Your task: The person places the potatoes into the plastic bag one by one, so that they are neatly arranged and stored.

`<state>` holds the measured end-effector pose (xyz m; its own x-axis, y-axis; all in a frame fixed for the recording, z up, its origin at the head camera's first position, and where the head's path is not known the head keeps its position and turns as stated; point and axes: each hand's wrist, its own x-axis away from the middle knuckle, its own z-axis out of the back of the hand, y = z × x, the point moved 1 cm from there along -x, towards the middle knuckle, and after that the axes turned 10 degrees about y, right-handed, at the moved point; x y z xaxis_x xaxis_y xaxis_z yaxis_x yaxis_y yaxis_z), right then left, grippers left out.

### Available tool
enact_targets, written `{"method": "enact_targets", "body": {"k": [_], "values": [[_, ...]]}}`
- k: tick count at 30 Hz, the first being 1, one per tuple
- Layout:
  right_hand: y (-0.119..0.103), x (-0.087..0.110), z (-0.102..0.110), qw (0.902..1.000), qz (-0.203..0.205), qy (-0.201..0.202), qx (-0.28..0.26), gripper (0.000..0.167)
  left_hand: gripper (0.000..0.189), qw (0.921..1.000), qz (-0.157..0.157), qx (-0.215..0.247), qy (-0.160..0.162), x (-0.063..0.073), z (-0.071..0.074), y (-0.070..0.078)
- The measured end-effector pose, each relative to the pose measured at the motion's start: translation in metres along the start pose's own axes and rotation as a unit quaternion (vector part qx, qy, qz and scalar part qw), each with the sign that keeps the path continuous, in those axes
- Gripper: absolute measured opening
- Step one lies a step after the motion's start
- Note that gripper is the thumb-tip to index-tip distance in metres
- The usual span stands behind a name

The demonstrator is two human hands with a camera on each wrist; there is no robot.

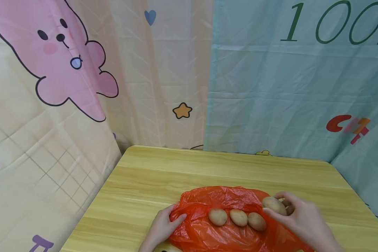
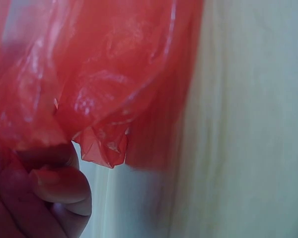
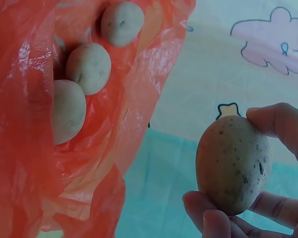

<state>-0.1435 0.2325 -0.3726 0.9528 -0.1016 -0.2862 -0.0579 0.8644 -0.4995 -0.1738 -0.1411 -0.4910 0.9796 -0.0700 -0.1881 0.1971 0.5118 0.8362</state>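
A red plastic bag (image 1: 226, 196) lies spread on the table, its mouth open. Three potatoes rest in a row within it: a left one (image 1: 218, 217), a middle one (image 1: 238, 217) and a right one (image 1: 256, 222). My left hand (image 1: 162, 225) pinches the bag's left edge between thumb and fingers. At the right side, my right hand (image 1: 305, 217) holds another potato (image 3: 233, 163) between thumb and fingertips, above the bag's right edge. In the right wrist view this potato has dark specks and stands apart from the bag. Folds of the bag fill much of the left wrist view.
The wooden table (image 1: 163, 168) has light yellow grain and rounded far corners. Printed curtains (image 1: 255, 87) hang behind it and along the left side. A pale thing with a dark mark (image 1: 170, 249) is cut off at the bottom edge.
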Motion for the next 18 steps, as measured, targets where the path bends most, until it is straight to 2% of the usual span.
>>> {"method": "enact_targets", "body": {"k": [3,10,18], "values": [[-0.004,-0.001,-0.001,0.9997,0.001,-0.023,0.008,0.06,0.046,1.0,-0.001,0.0,0.0,0.0,0.0,-0.001],[-0.012,-0.004,-0.01,0.9976,0.068,-0.001,-0.012,0.044,0.046,0.9999,0.004,0.008,-0.005,0.0,-0.001,-0.001],[-0.018,-0.009,-0.018,0.9927,0.117,-0.03,0.001,0.043,0.045,0.9999,0.007,0.014,-0.004,0.001,0.0,0.0]]}}
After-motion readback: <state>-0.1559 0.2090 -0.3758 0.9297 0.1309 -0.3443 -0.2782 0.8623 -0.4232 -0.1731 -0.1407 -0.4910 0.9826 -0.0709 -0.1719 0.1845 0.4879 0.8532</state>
